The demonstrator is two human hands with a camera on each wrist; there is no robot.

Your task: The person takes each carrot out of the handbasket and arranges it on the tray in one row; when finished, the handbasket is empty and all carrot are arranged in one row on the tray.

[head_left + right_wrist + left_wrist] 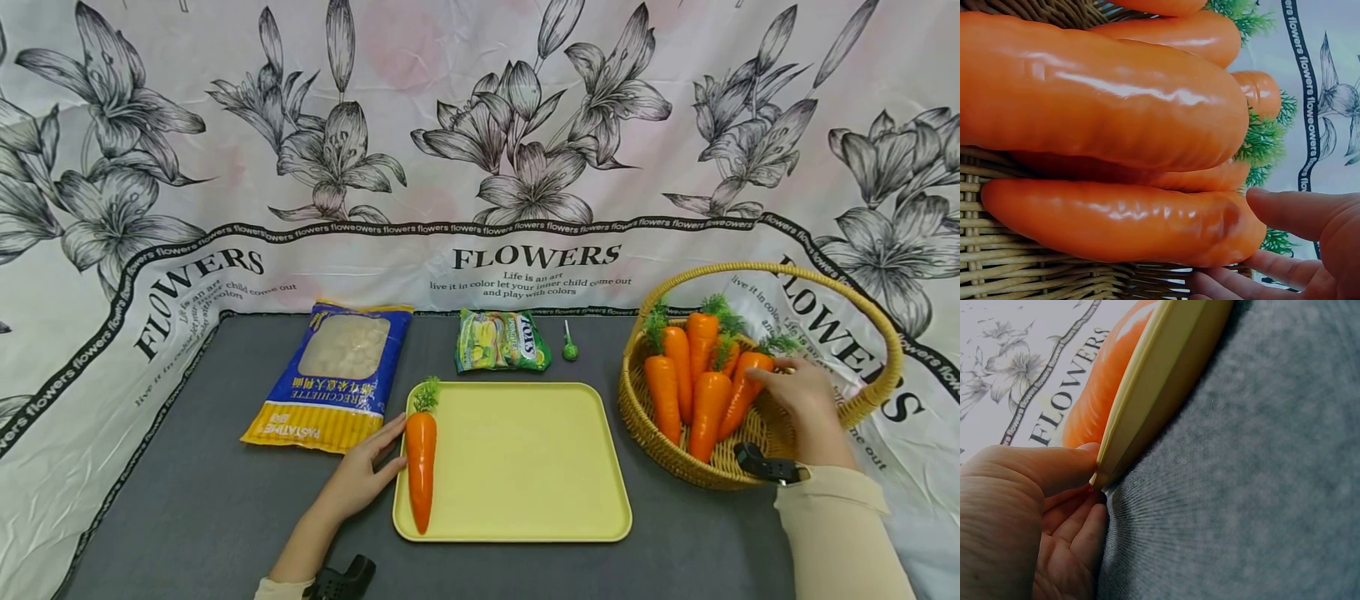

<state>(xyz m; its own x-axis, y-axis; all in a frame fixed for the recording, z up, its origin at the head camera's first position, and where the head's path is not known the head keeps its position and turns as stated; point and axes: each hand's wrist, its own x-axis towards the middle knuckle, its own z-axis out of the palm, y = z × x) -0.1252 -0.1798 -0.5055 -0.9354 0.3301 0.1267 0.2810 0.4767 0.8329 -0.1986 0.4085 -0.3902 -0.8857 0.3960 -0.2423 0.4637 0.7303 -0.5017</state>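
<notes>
With thumb above and fingers below, my left hand (365, 468) pinches the left rim of a yellow tray (525, 467); the left wrist view shows the thumb on the tray's edge (1147, 406). Along that side of the tray lies one carrot (422, 471), green top away from me. At the right, my right hand (806, 398) reaches into a wicker basket (637, 421) and holds the rightmost carrot (744, 396) near its leafy end. In the right wrist view, thumb and fingers sit on either side of that carrot (1122, 219). Several other carrots (708, 408) lie beside it.
A blue and yellow pasta bag (330, 379) lies left of the tray. Behind the tray are a green candy packet (502, 342) and a green lollipop (570, 350). The basket's tall handle (892, 358) arches over the right arm. A flowered cloth (517, 275) hangs behind.
</notes>
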